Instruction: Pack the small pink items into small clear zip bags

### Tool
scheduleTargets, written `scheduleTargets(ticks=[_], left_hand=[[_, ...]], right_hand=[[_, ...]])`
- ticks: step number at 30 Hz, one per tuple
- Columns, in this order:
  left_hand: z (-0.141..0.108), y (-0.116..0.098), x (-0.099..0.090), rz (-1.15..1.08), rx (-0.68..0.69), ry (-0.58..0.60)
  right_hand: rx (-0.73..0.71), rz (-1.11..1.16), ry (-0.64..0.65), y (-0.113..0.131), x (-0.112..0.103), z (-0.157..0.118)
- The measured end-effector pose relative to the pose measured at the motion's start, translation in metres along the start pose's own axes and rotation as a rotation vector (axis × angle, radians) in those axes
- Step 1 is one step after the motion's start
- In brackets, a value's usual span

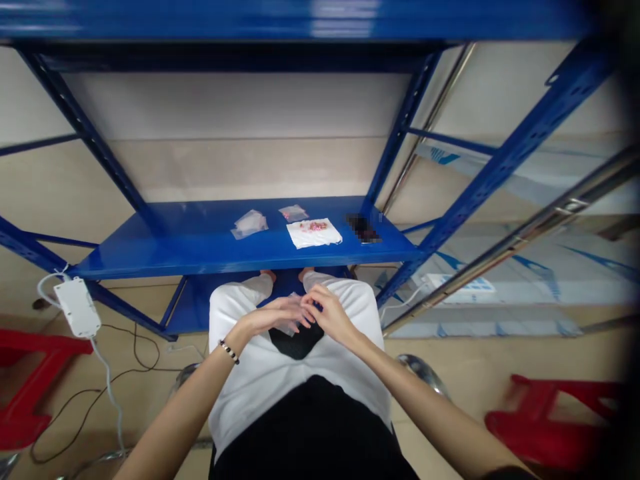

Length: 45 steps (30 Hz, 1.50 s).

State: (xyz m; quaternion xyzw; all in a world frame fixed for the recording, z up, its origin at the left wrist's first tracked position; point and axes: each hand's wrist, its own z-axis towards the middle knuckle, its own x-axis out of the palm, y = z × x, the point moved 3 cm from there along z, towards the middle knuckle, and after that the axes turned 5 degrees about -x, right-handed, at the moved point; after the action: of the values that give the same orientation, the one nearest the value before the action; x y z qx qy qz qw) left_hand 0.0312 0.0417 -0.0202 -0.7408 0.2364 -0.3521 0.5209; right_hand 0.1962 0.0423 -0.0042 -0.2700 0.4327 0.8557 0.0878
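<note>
Bag: A small clear plastic bag (287,328) sits between the hands, at their fingertips, its thin film held up where both can reach it.

Hands: The left hand (277,317), a beaded bracelet (229,351) at its wrist, curves in from one side; the right hand (330,313) meets it from the other. Fingers of both are closed on the bag, apparently a pinch suited to film this light.

Below the hands: A white top (345,380) fills the view beneath them, its sleeves running out toward a second pair of hands (285,273), which stay separate, just under the shelf's front edge.

Beyond the hands: A blue steel shelf (150,263) carries two more clear bags (249,223), a white sheet (325,237) under pink beads (314,227), likely laid there to keep them gathered, and a pixelated dark object (363,228).

To either side: A white power box (77,307) hangs at the left with its cable; red stools (30,393) stand on both sides.
</note>
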Motion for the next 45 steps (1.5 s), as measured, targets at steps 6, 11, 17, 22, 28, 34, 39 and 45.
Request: scheduleTargets(ticks=[6, 11, 17, 22, 28, 34, 39, 45], left_hand=[[0.009, 0.012, -0.01, 0.257, 0.026, -0.051], [0.012, 0.019, -0.015, 0.336, 0.071, -0.187], [0.013, 0.017, -0.019, 0.394, 0.087, -0.207], [0.012, 0.02, -0.023, 0.536, 0.205, -0.325], [0.011, 0.011, -0.019, 0.816, 0.267, -0.356], [0.006, 0.008, -0.017, 1.028, 0.255, -0.46], [0.004, 0.013, -0.015, 1.113, 0.197, -0.47], [0.004, 0.008, -0.006, 1.237, 0.178, -0.516]], right_hand=[[-0.068, -0.035, 0.045, -0.003, 0.003, 0.003], [-0.094, -0.128, 0.088, 0.0, 0.008, -0.003], [-0.048, -0.072, 0.093, -0.002, 0.008, 0.003], [-0.037, 0.045, 0.101, -0.009, 0.014, 0.0], [-0.113, 0.092, 0.219, -0.012, 0.021, 0.003], [-0.166, 0.04, 0.323, -0.01, 0.019, 0.002], [-0.169, -0.038, 0.366, -0.007, 0.021, -0.006], [-0.174, -0.097, 0.438, -0.004, 0.022, -0.002]])
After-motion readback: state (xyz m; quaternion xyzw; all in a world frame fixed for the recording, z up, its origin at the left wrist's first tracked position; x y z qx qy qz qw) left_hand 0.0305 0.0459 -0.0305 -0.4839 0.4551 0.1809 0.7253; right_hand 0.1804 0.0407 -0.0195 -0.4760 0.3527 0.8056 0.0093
